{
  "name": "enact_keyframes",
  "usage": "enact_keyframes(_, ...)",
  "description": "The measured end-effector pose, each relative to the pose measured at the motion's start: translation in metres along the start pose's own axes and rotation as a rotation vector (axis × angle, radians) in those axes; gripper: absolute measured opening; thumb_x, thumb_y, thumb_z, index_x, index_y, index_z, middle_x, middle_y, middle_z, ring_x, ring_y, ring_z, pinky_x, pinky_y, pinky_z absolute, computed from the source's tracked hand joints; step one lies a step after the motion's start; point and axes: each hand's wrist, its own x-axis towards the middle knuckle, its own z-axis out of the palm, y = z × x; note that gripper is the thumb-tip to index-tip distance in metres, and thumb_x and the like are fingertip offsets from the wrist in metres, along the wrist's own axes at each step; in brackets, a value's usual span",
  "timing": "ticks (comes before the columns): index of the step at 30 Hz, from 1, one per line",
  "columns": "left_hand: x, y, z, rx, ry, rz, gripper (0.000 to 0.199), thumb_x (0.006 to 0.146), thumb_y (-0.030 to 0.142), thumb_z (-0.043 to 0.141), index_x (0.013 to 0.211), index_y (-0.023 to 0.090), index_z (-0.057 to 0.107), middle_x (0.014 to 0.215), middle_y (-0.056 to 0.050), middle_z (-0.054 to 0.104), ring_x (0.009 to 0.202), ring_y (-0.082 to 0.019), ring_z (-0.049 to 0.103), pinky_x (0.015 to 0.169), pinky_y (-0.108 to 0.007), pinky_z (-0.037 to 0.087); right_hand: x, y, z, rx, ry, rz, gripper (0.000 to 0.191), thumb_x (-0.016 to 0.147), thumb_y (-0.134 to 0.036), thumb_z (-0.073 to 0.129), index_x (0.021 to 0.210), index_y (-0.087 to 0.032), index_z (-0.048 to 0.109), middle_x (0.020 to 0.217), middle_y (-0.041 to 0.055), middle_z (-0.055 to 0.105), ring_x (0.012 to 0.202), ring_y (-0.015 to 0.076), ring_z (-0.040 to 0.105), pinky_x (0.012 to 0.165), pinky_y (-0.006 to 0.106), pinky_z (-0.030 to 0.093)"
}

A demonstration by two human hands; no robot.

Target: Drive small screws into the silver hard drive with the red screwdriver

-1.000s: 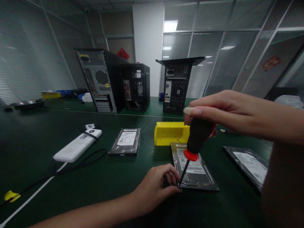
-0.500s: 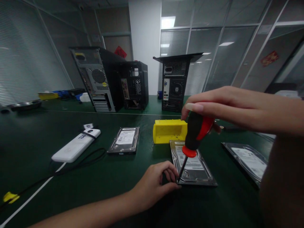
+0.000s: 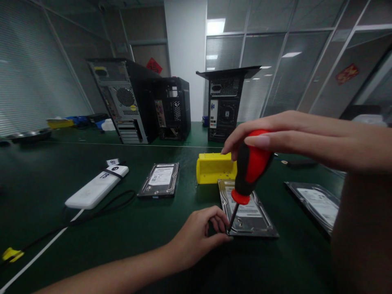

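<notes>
A hard drive [image 3: 254, 224] lies label up on the table, its far end against a yellow plastic bin [image 3: 211, 173]. At its near left corner my left hand [image 3: 205, 232] is closed, thumb and curled fingers gripping the edge. My right hand [image 3: 257, 139] holds a red and black screwdriver [image 3: 249, 175] from above, thumb and fingers at the top of the handle. The screwdriver leans, with its tip down at that same corner, close to my left fingertips. Whatever screw sits under the tip is too small to make out.
A second hard drive [image 3: 161, 179] lies left of the bin, and a third [image 3: 315, 204] on the right, partly behind my right arm. A white power bank [image 3: 98, 188] with cables rests at left. Computer cases [image 3: 141, 102] stand at the back, another [image 3: 225, 106] right of them.
The screwdriver handle has turned, showing more of its red side. My right fingers have shifted a little left across its top. My left hand and the hard drive keep their places.
</notes>
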Motion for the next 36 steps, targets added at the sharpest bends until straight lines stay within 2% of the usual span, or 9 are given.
enact_keyframes(5, -0.001, 0.0, 0.001, 0.001, -0.002, -0.004, 0.019, 0.077, 0.027, 0.065, 0.091, 0.016, 0.059, 0.079, 0.002, 0.056, 0.071, -0.01, 0.048, 0.059, -0.02, 0.034, -0.002, -0.002, -0.004, 0.049, -0.078, -0.08, 0.033, 0.092, -0.041, 0.04, 0.107, -0.023, 0.063, 0.107, -0.0015, 0.059, 0.096, 0.0131, 0.057, 0.07, 0.016, 0.045)
enact_keyframes(8, -0.001, 0.0, 0.001, 0.013, 0.007, -0.005, 0.018, 0.077, 0.026, 0.065, 0.09, 0.016, 0.059, 0.078, 0.002, 0.055, 0.069, -0.01, 0.047, 0.058, -0.02, 0.033, -0.002, -0.003, -0.004, 0.07, -0.125, -0.133, 0.031, 0.093, -0.038, 0.04, 0.109, -0.022, 0.062, 0.094, -0.0005, 0.061, 0.081, 0.0092, 0.058, 0.063, 0.014, 0.044)
enact_keyframes(11, -0.001, 0.001, 0.0, 0.013, 0.009, -0.001, 0.018, 0.077, 0.026, 0.065, 0.09, 0.016, 0.059, 0.078, 0.003, 0.055, 0.069, -0.009, 0.046, 0.058, -0.02, 0.033, 0.0, -0.003, -0.003, 0.108, -0.143, -0.145, 0.027, 0.093, -0.034, 0.042, 0.105, -0.021, 0.063, 0.078, -0.0015, 0.058, 0.064, 0.0051, 0.053, 0.055, 0.013, 0.04)
enact_keyframes(15, -0.001, 0.001, 0.0, 0.007, 0.008, 0.002, 0.018, 0.077, 0.025, 0.065, 0.091, 0.016, 0.059, 0.077, 0.003, 0.055, 0.068, -0.009, 0.046, 0.058, -0.02, 0.033, 0.002, 0.0, -0.003, 0.106, -0.123, -0.161, 0.023, 0.091, -0.032, 0.045, 0.095, -0.02, 0.065, 0.074, -0.0021, 0.055, 0.057, 0.0027, 0.048, 0.047, 0.012, 0.035)
enact_keyframes(19, -0.001, 0.001, 0.001, 0.009, 0.006, -0.001, 0.017, 0.077, 0.024, 0.065, 0.09, 0.015, 0.059, 0.078, 0.003, 0.055, 0.069, -0.009, 0.048, 0.058, -0.02, 0.034, 0.003, 0.0, -0.002, 0.063, -0.107, -0.159, 0.019, 0.089, -0.031, 0.05, 0.093, -0.02, 0.065, 0.075, -0.0024, 0.058, 0.06, 0.0038, 0.051, 0.05, 0.012, 0.037)
enact_keyframes(23, 0.0, 0.001, 0.0, 0.0, 0.007, -0.008, 0.016, 0.076, 0.024, 0.065, 0.088, 0.015, 0.059, 0.077, 0.003, 0.055, 0.068, -0.009, 0.046, 0.058, -0.02, 0.033, 0.005, -0.004, 0.003, -0.006, -0.037, -0.154, 0.023, 0.091, -0.033, 0.047, 0.097, -0.019, 0.064, 0.074, -0.0029, 0.058, 0.062, 0.004, 0.053, 0.054, 0.014, 0.038)
enact_keyframes(31, -0.001, 0.0, 0.001, 0.009, 0.009, -0.01, 0.017, 0.076, 0.025, 0.066, 0.088, 0.016, 0.058, 0.076, 0.004, 0.055, 0.068, -0.008, 0.046, 0.058, -0.019, 0.033, 0.009, -0.004, 0.006, -0.067, -0.011, -0.158, 0.036, 0.092, -0.04, 0.042, 0.079, -0.012, 0.061, 0.063, -0.0024, 0.049, 0.054, 0.0013, 0.045, 0.046, 0.014, 0.03)
enact_keyframes(33, -0.001, 0.0, 0.001, 0.016, 0.003, -0.014, 0.017, 0.076, 0.026, 0.066, 0.088, 0.016, 0.058, 0.076, 0.004, 0.055, 0.068, -0.008, 0.047, 0.057, -0.019, 0.033, 0.007, -0.004, 0.005, -0.063, -0.01, -0.158, 0.032, 0.093, -0.037, 0.043, 0.083, -0.013, 0.061, 0.066, -0.0028, 0.051, 0.056, 0.0009, 0.046, 0.049, 0.012, 0.032)
enact_keyframes(36, -0.001, 0.0, 0.001, 0.023, 0.004, -0.014, 0.019, 0.075, 0.027, 0.067, 0.087, 0.016, 0.058, 0.076, 0.004, 0.055, 0.067, -0.008, 0.046, 0.057, -0.019, 0.033, 0.006, -0.004, 0.005, -0.055, -0.013, -0.182, 0.024, 0.093, -0.032, 0.044, 0.098, -0.016, 0.061, 0.081, -0.0034, 0.057, 0.066, 0.0012, 0.052, 0.058, 0.01, 0.038)
